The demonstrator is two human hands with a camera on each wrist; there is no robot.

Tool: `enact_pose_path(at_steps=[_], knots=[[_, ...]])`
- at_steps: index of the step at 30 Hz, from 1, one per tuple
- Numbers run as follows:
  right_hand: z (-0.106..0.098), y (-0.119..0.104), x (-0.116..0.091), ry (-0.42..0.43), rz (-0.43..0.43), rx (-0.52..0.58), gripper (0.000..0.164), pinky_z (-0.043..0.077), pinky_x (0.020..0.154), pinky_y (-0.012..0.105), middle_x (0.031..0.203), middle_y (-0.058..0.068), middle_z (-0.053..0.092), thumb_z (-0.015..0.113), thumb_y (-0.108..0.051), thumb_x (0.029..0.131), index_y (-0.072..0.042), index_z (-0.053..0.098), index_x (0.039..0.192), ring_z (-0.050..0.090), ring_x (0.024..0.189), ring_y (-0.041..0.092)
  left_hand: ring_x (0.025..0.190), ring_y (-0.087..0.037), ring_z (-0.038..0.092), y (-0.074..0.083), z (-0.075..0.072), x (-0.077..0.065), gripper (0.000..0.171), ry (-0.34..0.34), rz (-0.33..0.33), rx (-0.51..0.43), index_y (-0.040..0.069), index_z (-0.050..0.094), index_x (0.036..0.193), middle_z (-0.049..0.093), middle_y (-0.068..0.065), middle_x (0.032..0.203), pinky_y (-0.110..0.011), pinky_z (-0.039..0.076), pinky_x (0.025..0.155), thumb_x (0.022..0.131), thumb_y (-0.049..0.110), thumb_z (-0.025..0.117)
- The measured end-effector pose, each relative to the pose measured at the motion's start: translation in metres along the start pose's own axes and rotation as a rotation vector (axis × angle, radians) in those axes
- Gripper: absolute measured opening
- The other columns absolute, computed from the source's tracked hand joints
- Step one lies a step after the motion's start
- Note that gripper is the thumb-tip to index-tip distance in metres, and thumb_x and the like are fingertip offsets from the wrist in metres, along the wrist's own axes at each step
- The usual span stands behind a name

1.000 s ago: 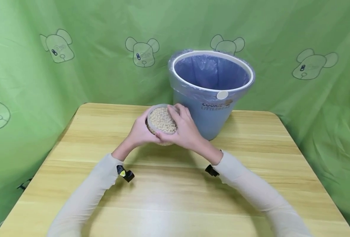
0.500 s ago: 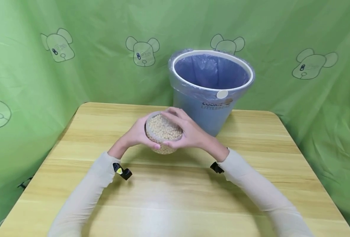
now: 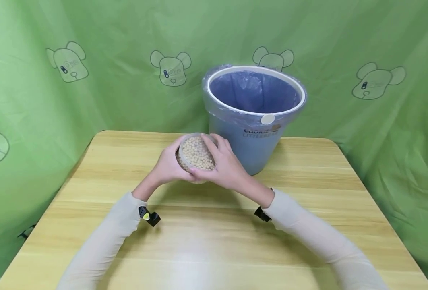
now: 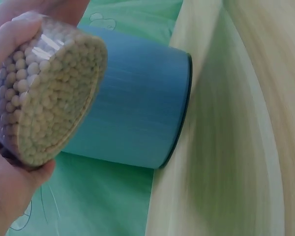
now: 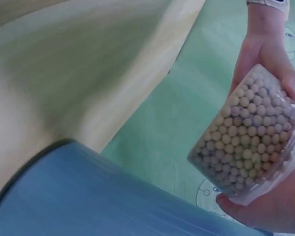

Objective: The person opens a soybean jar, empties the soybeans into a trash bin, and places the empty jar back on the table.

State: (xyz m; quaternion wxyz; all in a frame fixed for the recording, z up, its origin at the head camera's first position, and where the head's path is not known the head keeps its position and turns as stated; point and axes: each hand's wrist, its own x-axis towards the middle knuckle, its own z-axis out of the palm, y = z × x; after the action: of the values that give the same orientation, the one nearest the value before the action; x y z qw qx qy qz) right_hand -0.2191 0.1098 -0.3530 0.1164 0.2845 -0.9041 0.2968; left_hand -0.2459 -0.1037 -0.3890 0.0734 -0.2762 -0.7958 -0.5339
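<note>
A clear round jar (image 3: 196,154) full of small round beige beans is held up between both hands, tilted above the table. My left hand (image 3: 167,166) grips its left side, thumb across the front. My right hand (image 3: 228,166) curls over the right of the rim, fingertips on the top and thumb at the near edge. In the left wrist view the jar's flat base (image 4: 61,96) faces the camera, with beans packed against it. From the right wrist, the jar (image 5: 246,135) appears on its side, and a whitish translucent lid (image 5: 278,174) lies by my right hand.
A blue bin (image 3: 261,151) with a white rim and clear plastic liner stands just behind and right of the jar. It sits on the pale wooden table (image 3: 199,245). A green curtain (image 3: 127,92) printed with bear heads surrounds the table's back and sides.
Half a second ago my right hand was turned and spread farther right on the rim, the jar tilted more; now it has twisted back left. The view has tipped slightly.
</note>
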Motion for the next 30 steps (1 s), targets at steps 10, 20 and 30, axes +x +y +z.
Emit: enact_pose_path(at_steps=[10,20,30], knots=[[-0.006,0.014,0.008,-0.001,-0.196,0.057,0.1,0.042,0.115,0.058,0.152,0.022,0.041,0.084,-0.047,0.072,-0.009,0.042,0.155,0.04,0.14,0.036,0.13,-0.027,0.056,-0.002,-0.008,0.004,0.118,-0.094,0.038,-0.078,0.013,0.042,0.154,0.056,-0.01,0.146,-0.045,0.047,0.114,0.051,0.011,0.099],[-0.017,0.018,0.014,-0.192,-0.112,0.068,0.1,0.032,0.123,0.058,0.166,0.019,0.026,0.081,-0.046,0.082,-0.01,0.031,0.16,0.029,0.151,0.037,0.129,-0.024,0.057,-0.006,-0.002,-0.002,0.116,-0.02,-0.011,-0.083,0.022,0.044,0.153,0.057,-0.004,0.146,-0.045,0.049,0.111,0.052,0.016,0.101],[0.004,0.007,0.009,-0.047,0.034,0.018,0.103,0.04,0.117,0.058,0.16,0.02,0.033,0.076,-0.056,0.082,-0.006,0.03,0.16,0.032,0.147,0.036,0.126,-0.022,0.06,-0.008,0.007,0.001,0.114,0.047,0.009,0.03,0.022,0.046,0.15,0.061,-0.003,0.141,-0.043,0.052,0.108,0.051,0.029,0.102]])
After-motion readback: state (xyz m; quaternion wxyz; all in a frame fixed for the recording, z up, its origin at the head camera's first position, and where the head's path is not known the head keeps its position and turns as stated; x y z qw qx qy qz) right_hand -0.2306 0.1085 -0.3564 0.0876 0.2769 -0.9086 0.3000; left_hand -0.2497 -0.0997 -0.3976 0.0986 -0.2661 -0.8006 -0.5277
